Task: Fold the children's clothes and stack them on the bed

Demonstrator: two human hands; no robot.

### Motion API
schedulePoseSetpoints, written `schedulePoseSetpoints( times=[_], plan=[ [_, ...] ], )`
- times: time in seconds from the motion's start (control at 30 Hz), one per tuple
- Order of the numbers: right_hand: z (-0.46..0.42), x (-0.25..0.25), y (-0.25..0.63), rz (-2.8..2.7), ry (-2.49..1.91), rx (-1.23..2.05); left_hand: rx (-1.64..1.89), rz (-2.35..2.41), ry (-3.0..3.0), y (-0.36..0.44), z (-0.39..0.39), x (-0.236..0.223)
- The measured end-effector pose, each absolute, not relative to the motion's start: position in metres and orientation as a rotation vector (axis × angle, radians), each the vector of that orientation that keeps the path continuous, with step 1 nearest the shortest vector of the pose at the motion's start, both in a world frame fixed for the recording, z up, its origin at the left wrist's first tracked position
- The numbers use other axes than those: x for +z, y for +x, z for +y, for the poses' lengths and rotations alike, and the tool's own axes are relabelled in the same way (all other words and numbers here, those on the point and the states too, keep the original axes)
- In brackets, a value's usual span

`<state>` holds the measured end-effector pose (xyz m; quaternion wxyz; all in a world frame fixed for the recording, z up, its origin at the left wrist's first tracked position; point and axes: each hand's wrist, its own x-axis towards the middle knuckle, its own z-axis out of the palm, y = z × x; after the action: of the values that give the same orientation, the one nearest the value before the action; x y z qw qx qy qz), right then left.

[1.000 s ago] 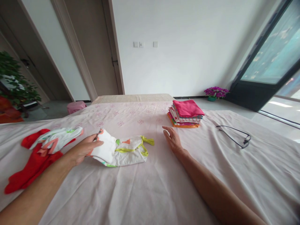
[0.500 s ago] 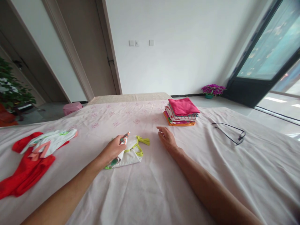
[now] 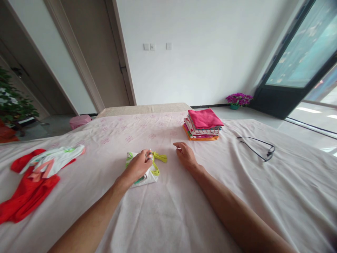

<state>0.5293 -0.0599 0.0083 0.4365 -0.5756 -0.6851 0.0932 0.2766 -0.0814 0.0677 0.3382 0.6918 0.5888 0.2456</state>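
Observation:
A small white garment [image 3: 150,179] with green prints and yellow-green ties [image 3: 160,157] lies partly folded on the sheet before me. My left hand [image 3: 140,163] is closed on a fold of it, with a bit of patterned cloth showing at the fingertips; part of the garment is hidden under this hand. To the right of the ties, my right hand [image 3: 185,154] holds nothing, its fingers loosely extended and apart from the garment. Just beyond it stands a stack of folded clothes [image 3: 202,128], topped by a bright pink piece [image 3: 205,118].
At the left of the sheet [image 3: 181,218] lie a red garment [image 3: 34,189] and a white one [image 3: 56,158], loosely heaped. Black-framed glasses [image 3: 268,154] rest on the right side. Beyond the sheet are a pink stool [image 3: 80,121] and a pot of purple flowers [image 3: 239,99].
My left hand has moved right across the garment with the gripped fold, uncovering the garment's green-printed left corner. The right hand has barely shifted.

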Motion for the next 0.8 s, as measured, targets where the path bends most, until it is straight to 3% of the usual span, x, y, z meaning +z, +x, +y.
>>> schedulePoseSetpoints(
  times=[0.13, 0.3, 0.57, 0.8],
  plan=[
    [-0.066, 0.015, 0.530, -1.748, -1.446, 0.158, 0.747, 1.310, 1.620, 0.270, -0.089, 0.070],
    [-0.090, 0.038, 0.498, -1.986, -1.367, 0.008, 1.013, 1.421, 2.065, 0.226, -0.086, 0.061],
    [-0.113, 0.051, 0.402, -2.398, -1.205, -0.037, 0.750, 1.485, 2.588, 0.209, -0.077, 0.019],
    [-0.110, 0.018, 0.412, -2.463, -1.368, -0.075, 0.514, 1.589, 2.729, 0.199, -0.079, 0.008]
  ],
)
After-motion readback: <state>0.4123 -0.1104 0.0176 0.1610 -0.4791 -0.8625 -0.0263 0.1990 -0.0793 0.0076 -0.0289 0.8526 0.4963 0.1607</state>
